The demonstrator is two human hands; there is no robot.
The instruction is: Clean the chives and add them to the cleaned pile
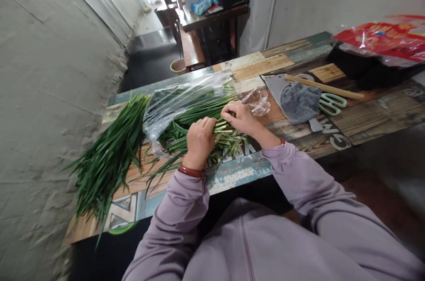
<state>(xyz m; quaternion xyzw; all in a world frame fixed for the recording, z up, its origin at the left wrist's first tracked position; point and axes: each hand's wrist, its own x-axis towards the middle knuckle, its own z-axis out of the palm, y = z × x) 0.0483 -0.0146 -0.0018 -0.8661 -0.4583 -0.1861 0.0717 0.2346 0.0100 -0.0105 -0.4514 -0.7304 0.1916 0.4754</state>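
My left hand (pixel 200 140) is closed around a small bunch of garlic chives (pixel 222 127), whose pale stem ends stick out to the right. Pinched at those stems are the fingers of my right hand (pixel 239 117). Behind both hands, more chives lie in a clear plastic bag (pixel 166 106), partly under its film. Loose trimmings (pixel 229 146) are scattered on the table just in front of the stems. To the left rests a large pile of long green chives (pixel 113 152), its leaf tips hanging past the table's edge.
The patchwork-patterned table (pixel 242 172) runs along the wall. On its right are a grey cloth (pixel 300 102), green-handled scissors (pixel 333 104), a wooden stick (pixel 325 86) and a red plastic package (pixel 385 40). A second table (pixel 215 19) with boxes stands farther back, beside a bench (pixel 191 46).
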